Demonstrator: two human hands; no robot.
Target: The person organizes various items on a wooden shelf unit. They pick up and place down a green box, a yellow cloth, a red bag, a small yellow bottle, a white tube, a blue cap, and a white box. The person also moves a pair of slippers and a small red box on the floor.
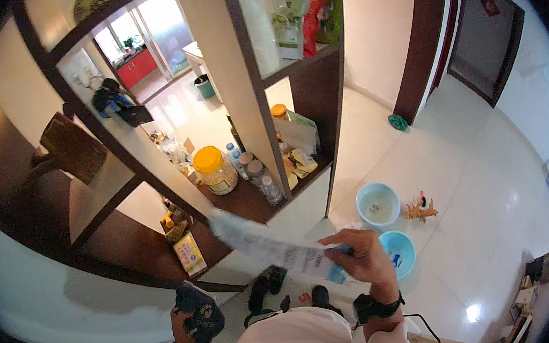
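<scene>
My right hand (358, 253) grips one end of a long, thin, pale printed plastic packet or sheet (277, 249), blurred, which stretches left toward the shelf edge. At the lower left my left hand (184, 321) holds a dark cap (202, 317) with a daisy and lettering on it. The cap hides part of the fingers. Ahead stands a dark wooden shelf unit, where a large clear jar with a yellow lid (215, 170) sits beside several bottles (256, 172). A yellow and white packet (190, 254) lies on the lower left shelf.
Two blue basins (378, 204) (397, 255) stand on the tiled floor at the right, near a brown spiky object (421, 210). A green bag-like object (398, 122) lies by the dark door frame. Black shoes (266, 285) are below the shelf. Boxes (526, 295) line the right wall.
</scene>
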